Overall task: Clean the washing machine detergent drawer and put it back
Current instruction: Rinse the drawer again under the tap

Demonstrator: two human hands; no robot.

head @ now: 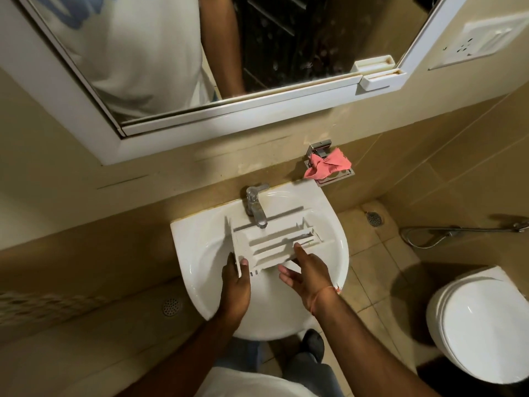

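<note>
Bathroom sink (200, 247) | left hand (236, 282) grip pinching detergent drawer (274, 242) | right hand (307, 272) spread

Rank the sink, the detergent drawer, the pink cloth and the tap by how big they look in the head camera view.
1. Sink
2. Detergent drawer
3. and 4. Pink cloth and tap: too alike to rank.

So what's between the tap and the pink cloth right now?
Nothing stands there in the head view: only the bare back ledge of the white sink and beige wall separate the tap from the pink cloth on its wall rack.
</note>
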